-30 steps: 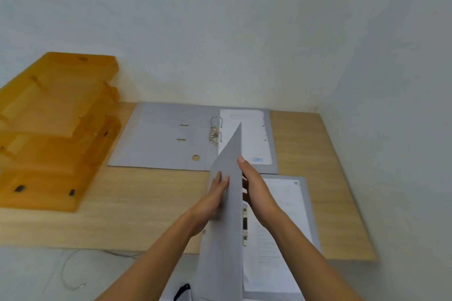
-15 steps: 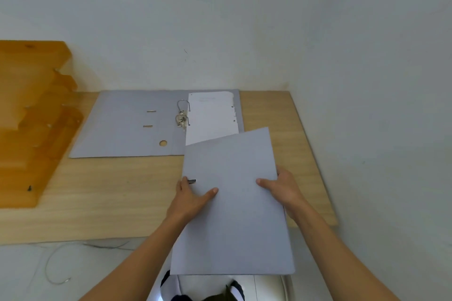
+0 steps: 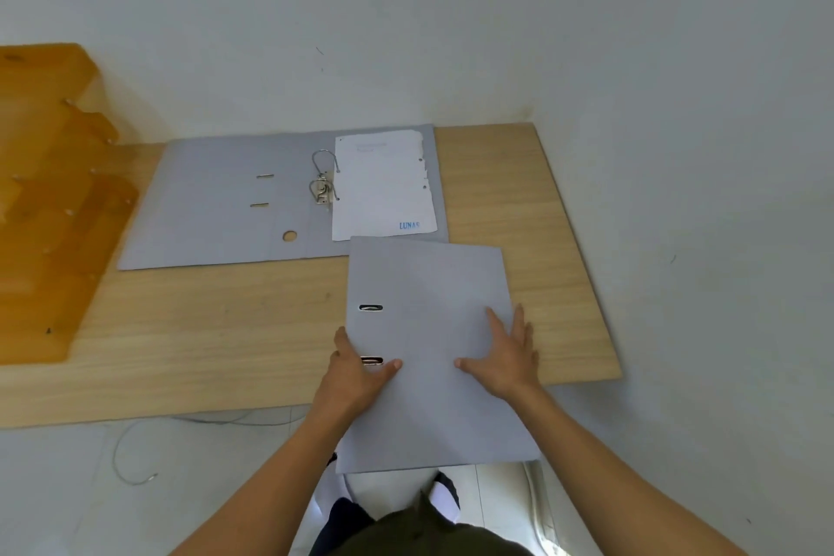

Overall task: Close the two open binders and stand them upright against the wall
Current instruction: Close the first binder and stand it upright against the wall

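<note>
A grey binder point(image 3: 428, 284) lies flat and shut at the desk's front right, its near end hanging over the front edge. My left hand point(image 3: 359, 368) rests on its left side by the spine, thumb over the cover. My right hand point(image 3: 505, 357) lies flat with fingers spread on the cover's right part. Behind it a second grey binder point(image 3: 212, 203) lies open against the back wall, its metal ring arch point(image 3: 322, 183) standing up and a white sheet point(image 3: 383, 185) on the right half.
The wooden desk point(image 3: 203, 330) sits in a corner, with white walls behind and to the right. An orange stacked letter tray point(image 3: 49, 203) fills the left end. A thin cable point(image 3: 135, 456) lies on the floor below the front edge.
The near binder's cover came down from upright to fully shut. Both hands went from gripping the cover's edges to resting on top of it.
</note>
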Demonstrator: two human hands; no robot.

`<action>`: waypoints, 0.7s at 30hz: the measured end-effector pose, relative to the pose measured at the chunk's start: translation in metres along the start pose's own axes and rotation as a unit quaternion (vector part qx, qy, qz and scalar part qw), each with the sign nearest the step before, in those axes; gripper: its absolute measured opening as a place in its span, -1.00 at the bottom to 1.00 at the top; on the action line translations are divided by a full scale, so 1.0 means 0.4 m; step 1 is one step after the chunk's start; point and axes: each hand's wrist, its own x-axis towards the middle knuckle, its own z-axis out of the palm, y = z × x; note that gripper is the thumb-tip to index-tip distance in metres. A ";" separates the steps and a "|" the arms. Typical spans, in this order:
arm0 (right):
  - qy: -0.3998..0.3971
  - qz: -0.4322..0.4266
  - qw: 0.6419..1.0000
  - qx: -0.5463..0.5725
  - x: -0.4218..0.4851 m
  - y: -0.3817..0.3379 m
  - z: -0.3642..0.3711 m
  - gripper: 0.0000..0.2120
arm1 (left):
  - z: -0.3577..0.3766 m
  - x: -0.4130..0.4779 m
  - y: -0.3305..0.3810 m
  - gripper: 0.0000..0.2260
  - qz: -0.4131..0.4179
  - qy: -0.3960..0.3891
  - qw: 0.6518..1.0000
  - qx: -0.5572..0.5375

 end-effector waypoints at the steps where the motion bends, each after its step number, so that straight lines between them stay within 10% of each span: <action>1: -0.018 -0.015 0.999 -0.024 0.005 0.004 0.010 -0.01 | 0.004 0.000 -0.003 0.06 -0.001 0.002 1.000 0.010; 9: -0.086 -0.047 0.995 -0.025 0.013 0.008 0.036 -0.04 | 0.012 0.031 -0.022 0.06 -0.031 0.013 0.998 -0.054; 12: -0.090 -0.037 0.995 0.013 0.012 -0.009 0.033 -0.11 | -0.002 0.027 -0.016 -0.23 -0.084 0.014 0.972 -0.218; 16: -0.108 -0.026 0.991 0.073 0.001 -0.039 0.039 -0.23 | -0.056 0.016 0.018 -0.51 -0.161 -0.045 0.932 -0.321; 21: -0.071 -0.028 0.986 0.148 -0.034 -0.119 0.040 -0.40 | -0.067 -0.004 0.075 -0.39 -0.131 -0.184 0.913 -0.340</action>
